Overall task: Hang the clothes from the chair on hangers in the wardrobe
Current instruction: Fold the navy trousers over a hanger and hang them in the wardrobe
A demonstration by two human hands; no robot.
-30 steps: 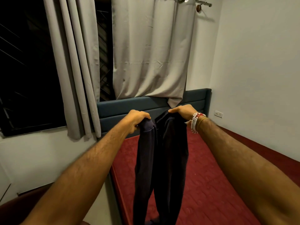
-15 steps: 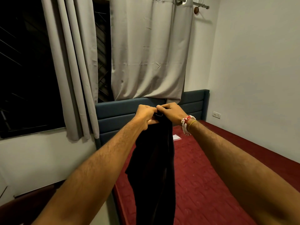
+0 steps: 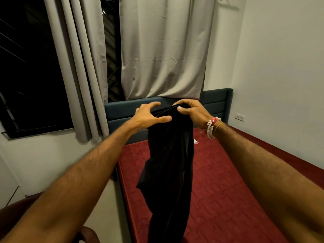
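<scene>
Head view: right hand (image 3: 191,111) pinches bunched black garment (image 3: 168,163), hanging limp; left hand (image 3: 149,116) spread beside.

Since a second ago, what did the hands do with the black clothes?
The two hands came together, bunching the top of the dark garment. Then the left hand let go, fingers spread; the right hand now grips the bunched top alone. The garment still hangs over the red bed.

Grey curtains (image 3: 163,50) hang part-drawn across a dark window (image 3: 26,76). Beneath them a teal padded headboard (image 3: 122,111) backs a red mattress (image 3: 228,190), and a white socket (image 3: 239,117) sits low on the plain white wall (image 3: 280,67).
</scene>
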